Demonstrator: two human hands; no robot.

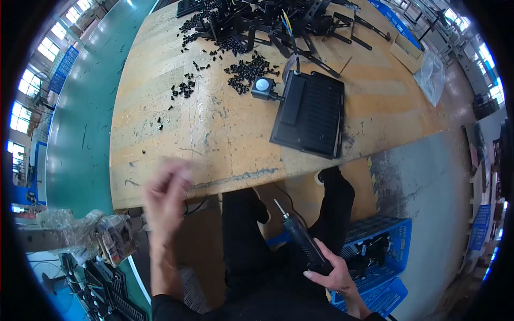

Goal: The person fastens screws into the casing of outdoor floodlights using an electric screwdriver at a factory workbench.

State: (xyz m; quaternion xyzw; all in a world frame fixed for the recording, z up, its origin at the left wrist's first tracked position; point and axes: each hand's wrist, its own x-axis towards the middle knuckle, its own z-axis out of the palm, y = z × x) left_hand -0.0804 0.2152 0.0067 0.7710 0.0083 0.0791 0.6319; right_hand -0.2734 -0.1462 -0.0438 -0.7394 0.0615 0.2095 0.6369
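Head view puts me looking down over a worn wooden counter (214, 134), with my right hand (334, 273) low at 5 o'clock, wrapped round a black electric screwdriver (300, 238) whose bit tips up toward 11 o'clock. My left hand (166, 192) is at 8 o'clock near the counter's front edge, motion-blurred; I cannot tell whether it is spread or pinching anything. I judge this a pause between fastenings: driver ready, free hand on its way to fetch. The black floodlight housing (310, 115) lies flat on the counter at 1 o'clock, back side up, its round sensor (263, 86) sticking out at the upper-left corner. Loose black screws (249, 69) are scattered at 12 o'clock, with black metal brackets (278, 24) heaped beyond them. The next move, as I read it, calls for a screw from that scatter and the driver raised to the housing. Blue crates (383, 251) sit on the floor at 4 o'clock, a green floor strip (80, 123) runs along 9 o'clock, and windows (48, 48) line the hall's far left
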